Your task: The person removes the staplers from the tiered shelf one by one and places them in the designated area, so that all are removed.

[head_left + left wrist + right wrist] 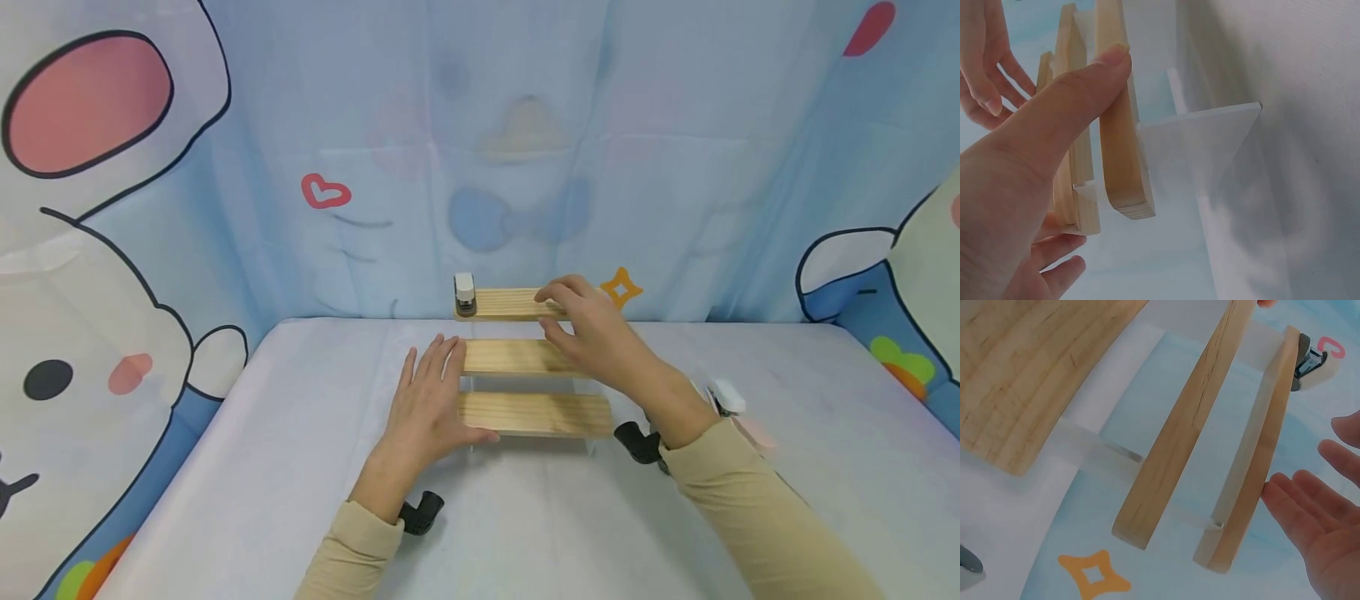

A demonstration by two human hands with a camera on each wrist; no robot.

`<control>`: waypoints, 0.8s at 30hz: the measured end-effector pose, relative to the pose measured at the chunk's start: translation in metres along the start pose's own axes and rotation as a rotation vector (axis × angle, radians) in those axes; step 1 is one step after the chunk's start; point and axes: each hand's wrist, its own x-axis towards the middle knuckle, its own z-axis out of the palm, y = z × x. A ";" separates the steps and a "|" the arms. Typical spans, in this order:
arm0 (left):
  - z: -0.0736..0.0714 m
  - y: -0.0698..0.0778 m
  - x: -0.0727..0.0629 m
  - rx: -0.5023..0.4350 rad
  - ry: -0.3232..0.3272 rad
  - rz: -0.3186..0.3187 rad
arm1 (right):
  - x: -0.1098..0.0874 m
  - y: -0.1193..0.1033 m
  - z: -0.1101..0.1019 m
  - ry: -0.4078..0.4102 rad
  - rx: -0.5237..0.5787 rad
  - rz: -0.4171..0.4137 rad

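Observation:
A three-tier display stand has light wooden boards on clear side panels. My left hand grips its left end, the thumb on the front edge of the lowest board and the fingers along the ends of the boards behind. My right hand is at the right part of the top board, fingers loosely bent and holding nothing. In the right wrist view its fingertips are right at that board's edge. A small white-and-black stapler stands on the top board's left end.
A white stapler-like thing and a pale pink item lie on the white-covered table, partly behind my right forearm. Black wrist mounts show at both wrists. A blue cartoon curtain hangs behind the table.

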 end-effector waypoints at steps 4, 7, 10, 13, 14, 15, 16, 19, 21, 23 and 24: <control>-0.001 -0.001 0.000 0.008 -0.011 -0.004 | 0.006 -0.003 0.003 -0.010 -0.016 0.000; -0.002 -0.002 0.000 0.006 -0.010 -0.004 | 0.011 -0.007 0.005 -0.025 -0.010 0.007; -0.002 -0.002 0.000 -0.001 -0.005 -0.002 | 0.016 -0.010 0.006 -0.040 0.007 0.015; -0.002 -0.002 0.001 -0.003 -0.005 -0.001 | 0.020 -0.013 0.009 -0.049 0.017 0.020; -0.001 -0.002 0.001 -0.004 -0.006 -0.001 | 0.022 -0.014 0.010 -0.051 0.020 0.021; -0.001 -0.002 0.001 -0.004 -0.007 -0.001 | 0.023 -0.015 0.011 -0.051 0.023 0.021; -0.001 -0.002 0.001 -0.004 -0.008 -0.001 | 0.024 -0.015 0.012 -0.052 0.027 0.020; -0.001 -0.002 0.001 -0.003 -0.010 0.001 | 0.027 -0.016 0.016 -0.047 0.035 0.007; -0.001 -0.002 0.001 -0.002 -0.009 0.001 | 0.030 -0.017 0.019 -0.041 0.048 -0.004; -0.001 -0.002 0.001 0.000 -0.008 0.003 | 0.032 -0.019 0.023 -0.040 0.071 -0.011; -0.001 -0.002 0.001 0.001 -0.009 0.002 | 0.033 -0.020 0.024 -0.042 0.085 -0.013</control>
